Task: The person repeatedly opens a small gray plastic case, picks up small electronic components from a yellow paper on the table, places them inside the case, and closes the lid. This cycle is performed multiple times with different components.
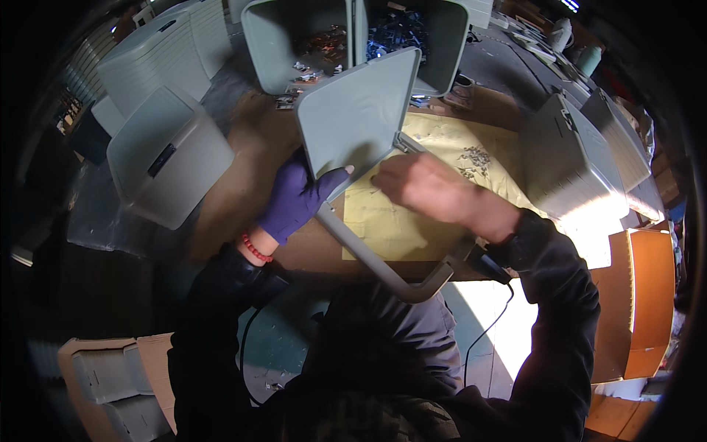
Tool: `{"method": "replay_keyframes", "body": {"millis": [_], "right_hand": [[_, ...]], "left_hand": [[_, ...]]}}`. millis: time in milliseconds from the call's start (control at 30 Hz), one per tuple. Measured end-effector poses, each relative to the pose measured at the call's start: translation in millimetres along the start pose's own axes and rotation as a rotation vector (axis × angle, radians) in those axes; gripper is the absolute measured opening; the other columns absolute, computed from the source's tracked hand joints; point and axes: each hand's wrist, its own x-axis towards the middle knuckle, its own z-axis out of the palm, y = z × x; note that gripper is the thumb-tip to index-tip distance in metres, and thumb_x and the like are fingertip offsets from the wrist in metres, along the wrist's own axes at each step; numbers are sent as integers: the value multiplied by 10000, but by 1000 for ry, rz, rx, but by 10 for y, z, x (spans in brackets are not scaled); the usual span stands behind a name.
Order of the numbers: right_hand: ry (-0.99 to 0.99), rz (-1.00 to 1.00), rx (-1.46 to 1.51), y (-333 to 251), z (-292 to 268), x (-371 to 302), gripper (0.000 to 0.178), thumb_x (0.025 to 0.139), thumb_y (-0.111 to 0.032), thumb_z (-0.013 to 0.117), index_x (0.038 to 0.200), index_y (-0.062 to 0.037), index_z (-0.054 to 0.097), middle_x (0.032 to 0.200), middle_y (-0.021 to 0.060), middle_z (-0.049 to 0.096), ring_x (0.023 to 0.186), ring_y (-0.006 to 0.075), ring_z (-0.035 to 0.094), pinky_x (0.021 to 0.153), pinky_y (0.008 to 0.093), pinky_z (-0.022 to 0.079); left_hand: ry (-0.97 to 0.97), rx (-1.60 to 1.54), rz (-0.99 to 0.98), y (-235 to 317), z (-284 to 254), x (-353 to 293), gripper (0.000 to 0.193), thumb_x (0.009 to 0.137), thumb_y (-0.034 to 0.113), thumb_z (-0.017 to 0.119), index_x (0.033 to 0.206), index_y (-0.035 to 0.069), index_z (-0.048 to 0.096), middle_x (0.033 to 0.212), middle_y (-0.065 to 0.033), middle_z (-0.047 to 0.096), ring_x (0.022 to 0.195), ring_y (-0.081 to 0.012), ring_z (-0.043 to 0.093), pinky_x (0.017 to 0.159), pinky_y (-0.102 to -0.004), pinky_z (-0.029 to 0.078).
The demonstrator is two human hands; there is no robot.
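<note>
My left hand (292,197), in a purple glove with the thumb tip bare, grips the lower left edge of a grey-green plastic panel (357,110) with rounded corners. The panel stands tilted up over the table. Along its lower edge runs a grey U-shaped frame (362,253), whose bent end points toward my lap. My right hand (420,186), bare and somewhat blurred, is closed just right of the panel's lower edge, by the frame. Whatever its fingers pinch is too small or hidden to name. Beneath lies a yellow sheet (412,236) with a scatter of small metal parts (475,160).
Two grey bins (258,51) with small parts stand at the back. More grey plastic panels are stacked at left (158,62) and right (574,151), with a single one (173,158) near left. Cardboard boxes stand at lower left (158,353) and right (648,295).
</note>
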Motion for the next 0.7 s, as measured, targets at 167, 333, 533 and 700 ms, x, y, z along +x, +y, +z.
{"method": "replay_keyframes", "body": {"millis": [167, 333, 533, 700], "right_hand": [[10, -86, 220, -179, 420, 445, 119, 788, -31, 641, 902, -8, 663, 900, 158, 640, 855, 287, 686, 716, 380, 558], [177, 429, 631, -331, 481, 512, 166, 790, 15, 717, 945, -40, 741, 884, 154, 724, 767, 293, 722, 693, 366, 567], [259, 782, 864, -467, 466, 515, 65, 851, 51, 711, 901, 14, 732, 813, 68, 747, 763, 102, 691, 723, 272, 561], [252, 788, 856, -527, 407, 504, 57, 801, 32, 728, 849, 9, 707, 812, 100, 749, 741, 143, 720, 708, 298, 564]], "left_hand": [[-11, -285, -165, 52, -48, -18, 405, 967, 217, 698, 1278, -14, 583, 1104, -95, 671, 990, -164, 605, 884, -328, 498], [-11, -293, -165, 57, -35, -27, 391, 982, 227, 675, 1284, -3, 580, 1115, -73, 660, 1010, -140, 588, 895, -319, 491], [-21, -356, -146, 3, -74, -36, 432, 976, 242, 694, 1311, -1, 571, 1187, -81, 657, 1087, -152, 590, 955, -325, 485], [-26, -383, -179, -18, -86, -45, 416, 978, 233, 694, 1307, 5, 577, 1204, -71, 652, 1110, -151, 584, 979, -318, 471]]}}
